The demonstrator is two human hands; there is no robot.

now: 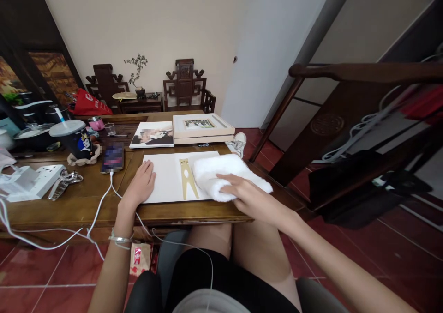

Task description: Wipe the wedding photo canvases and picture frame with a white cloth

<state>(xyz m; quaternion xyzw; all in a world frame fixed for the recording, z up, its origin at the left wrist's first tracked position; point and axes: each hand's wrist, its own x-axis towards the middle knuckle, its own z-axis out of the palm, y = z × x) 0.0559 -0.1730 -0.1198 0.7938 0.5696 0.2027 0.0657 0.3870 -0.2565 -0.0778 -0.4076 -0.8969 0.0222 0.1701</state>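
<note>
A white board (165, 181) lies flat along the table's front edge. On its left edge rests my left hand (141, 183), fingers stretched out, with nothing held. My right hand (244, 192) grips the near edge of a fluffy white cloth (228, 167), thumb underneath hidden. The cloth covers the board's right part and hangs past its right side. Between the hands, a tan long-legged animal figure (186, 177) shows on the board, touching or very near the cloth; whether it is printed or a separate piece, I cannot tell.
Behind the board lie a photo print (152, 134) and stacked frames (202, 128). To the left are a charging phone (112, 158), a dark cup with a straw (78, 140), a power strip (41, 181) and a clear hair claw (65, 181). White cables (100, 207) cross the table edge.
</note>
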